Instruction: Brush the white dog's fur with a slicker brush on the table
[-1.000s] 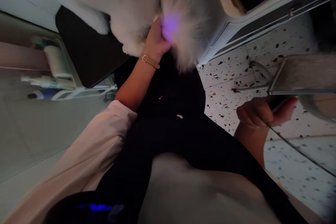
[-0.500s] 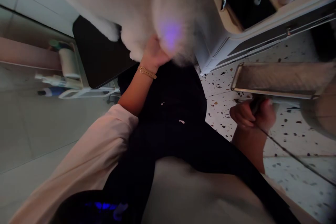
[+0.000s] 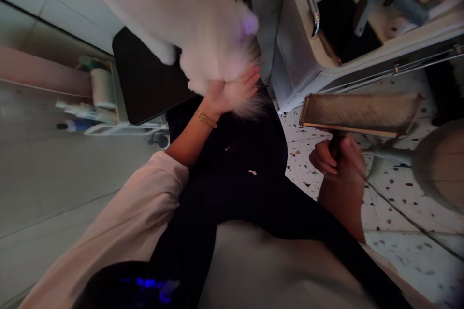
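A white fluffy animal [image 3: 159, 9] stands on a black tabletop [image 3: 145, 77] at the upper left. Below its head is my left hand [image 3: 228, 94], its fingers spread against the long fur at the muzzle or ear; which one is unclear. A tan strap circles that wrist. My right hand [image 3: 339, 157] is wrapped round the handle of a wide slicker brush [image 3: 358, 112], whose bristle pad faces up. The brush is well to the right of the animal and does not touch it. A purple glow marks the fur near the head.
A white trolley [image 3: 300, 58] at the upper right carries grooming tools [image 3: 406, 5] and a black mat. Bottles [image 3: 103, 88] sit on a rack at the left. A round stool-like seat [image 3: 444, 164] and a thin cable are at the right. A dark apron covers my lap.
The animal's head has turned or lifted, and my left hand's fingers now show spread in its fur. My right hand has moved the brush slightly left.
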Action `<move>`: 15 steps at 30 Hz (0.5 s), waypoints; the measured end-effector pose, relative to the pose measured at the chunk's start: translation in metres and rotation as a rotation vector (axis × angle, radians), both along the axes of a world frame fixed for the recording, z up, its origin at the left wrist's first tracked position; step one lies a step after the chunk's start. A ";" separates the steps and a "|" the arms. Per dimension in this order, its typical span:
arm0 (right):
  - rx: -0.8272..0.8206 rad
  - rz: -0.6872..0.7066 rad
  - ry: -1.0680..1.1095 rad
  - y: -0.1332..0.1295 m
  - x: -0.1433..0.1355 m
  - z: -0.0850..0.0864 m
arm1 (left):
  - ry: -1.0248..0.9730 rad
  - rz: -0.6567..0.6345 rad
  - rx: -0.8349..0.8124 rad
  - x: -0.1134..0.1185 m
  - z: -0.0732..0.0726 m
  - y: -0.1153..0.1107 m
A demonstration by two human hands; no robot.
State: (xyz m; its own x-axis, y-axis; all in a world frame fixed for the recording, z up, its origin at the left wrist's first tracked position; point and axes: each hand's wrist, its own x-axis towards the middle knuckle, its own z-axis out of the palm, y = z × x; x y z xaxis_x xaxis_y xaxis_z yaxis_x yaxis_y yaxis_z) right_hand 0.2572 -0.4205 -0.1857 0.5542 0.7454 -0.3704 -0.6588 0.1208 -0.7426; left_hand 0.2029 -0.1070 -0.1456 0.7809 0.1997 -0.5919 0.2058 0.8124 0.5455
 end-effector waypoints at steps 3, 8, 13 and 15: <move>-0.055 -0.028 -0.072 0.011 0.002 0.006 | 0.006 -0.056 -0.010 -0.005 -0.005 -0.002; -0.147 -0.117 -0.386 0.041 0.012 0.021 | 0.002 -0.124 0.042 -0.014 -0.011 -0.005; -0.206 0.004 -0.879 0.102 0.032 0.032 | 0.020 -0.129 0.040 -0.011 -0.013 -0.006; -0.303 0.130 -1.058 0.127 0.032 0.032 | 0.071 -0.075 0.077 -0.005 -0.012 -0.005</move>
